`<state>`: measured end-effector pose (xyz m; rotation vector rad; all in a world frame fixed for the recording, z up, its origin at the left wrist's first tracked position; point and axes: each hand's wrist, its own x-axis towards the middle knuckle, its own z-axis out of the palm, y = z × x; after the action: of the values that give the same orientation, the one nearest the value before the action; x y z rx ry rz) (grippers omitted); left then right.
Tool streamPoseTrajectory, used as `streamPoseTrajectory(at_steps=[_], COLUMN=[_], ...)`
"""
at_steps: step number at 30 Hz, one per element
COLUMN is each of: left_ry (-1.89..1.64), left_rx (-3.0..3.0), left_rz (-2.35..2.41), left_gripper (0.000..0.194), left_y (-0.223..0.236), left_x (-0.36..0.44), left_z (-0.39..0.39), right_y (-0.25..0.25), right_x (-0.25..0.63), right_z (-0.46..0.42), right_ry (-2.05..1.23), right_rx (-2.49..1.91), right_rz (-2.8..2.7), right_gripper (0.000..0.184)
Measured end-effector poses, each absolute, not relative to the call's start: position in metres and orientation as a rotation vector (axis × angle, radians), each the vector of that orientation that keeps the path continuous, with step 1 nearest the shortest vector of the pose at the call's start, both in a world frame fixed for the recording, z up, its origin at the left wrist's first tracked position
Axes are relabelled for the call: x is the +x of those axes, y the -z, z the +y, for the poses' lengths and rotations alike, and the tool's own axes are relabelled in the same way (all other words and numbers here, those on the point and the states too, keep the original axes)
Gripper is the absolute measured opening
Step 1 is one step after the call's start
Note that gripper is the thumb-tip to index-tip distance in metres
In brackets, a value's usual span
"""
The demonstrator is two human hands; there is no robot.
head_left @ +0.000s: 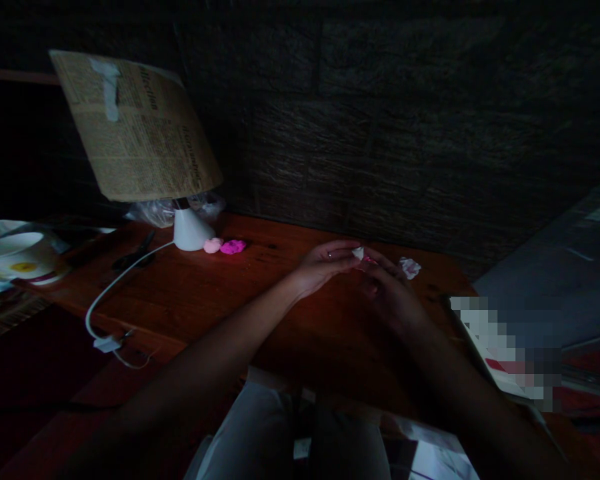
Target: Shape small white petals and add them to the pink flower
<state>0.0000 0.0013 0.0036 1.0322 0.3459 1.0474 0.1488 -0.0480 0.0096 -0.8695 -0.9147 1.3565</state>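
Note:
My left hand and my right hand meet above a dark wooden table. Both pinch a small white piece with a pink edge, held between the fingertips of the two hands. A crumpled white scrap lies on the table just right of my right hand. Two lumps of soft material, a pale pink lump and a bright pink lump, rest further left by the lamp base. The scene is dim.
A lamp with a newspaper-print shade and white base stands at the back left, its white cord trailing to a switch. Black scissors lie beside it. A white bowl sits far left. Papers lie at right.

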Motion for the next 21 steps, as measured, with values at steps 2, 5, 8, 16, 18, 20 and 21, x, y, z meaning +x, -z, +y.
streamPoseTrajectory(at_steps=[2, 5, 8, 16, 18, 20, 21], left_ry=[-1.024, -1.021, -1.045, -1.097, -1.099, -1.094, -1.091], left_rx=[1.022, 1.008, 1.007, 1.045, 1.043, 1.040, 1.037], left_rz=[0.349, 0.365, 0.375, 0.399, 0.394, 0.385, 0.382], left_gripper=[0.049, 0.046, 0.045, 0.049, 0.048, 0.047, 0.047], left_y=[-0.0026, -0.0012, -0.0009, -0.0024, -0.0029, -0.0033, -0.0034], left_x=[-0.0005, -0.0012, -0.0010, 0.0010, 0.0009, 0.0008, 0.0008], left_z=[0.0013, 0.0019, 0.0027, 0.0032, 0.0028, 0.0024, 0.0022], right_y=[-0.0119, -0.0140, -0.0139, -0.0099, -0.0095, -0.0090, -0.0087], right_x=[0.1506, 0.1525, 0.1522, 0.1514, 0.1520, 0.1524, 0.1525], right_z=[-0.0481, -0.0488, -0.0496, -0.0482, -0.0483, -0.0486, -0.0487], right_ry=[-1.412, -1.433, -1.429, -1.395, -1.385, -1.382, -1.383], right_rx=[-0.862, -0.867, -0.877, -0.930, -0.938, -0.944, -0.941], right_rz=[-0.880, -0.895, -0.918, -0.942, -0.960, -0.968, -0.965], right_gripper=[0.032, 0.029, 0.033, 0.039, 0.039, 0.039, 0.039])
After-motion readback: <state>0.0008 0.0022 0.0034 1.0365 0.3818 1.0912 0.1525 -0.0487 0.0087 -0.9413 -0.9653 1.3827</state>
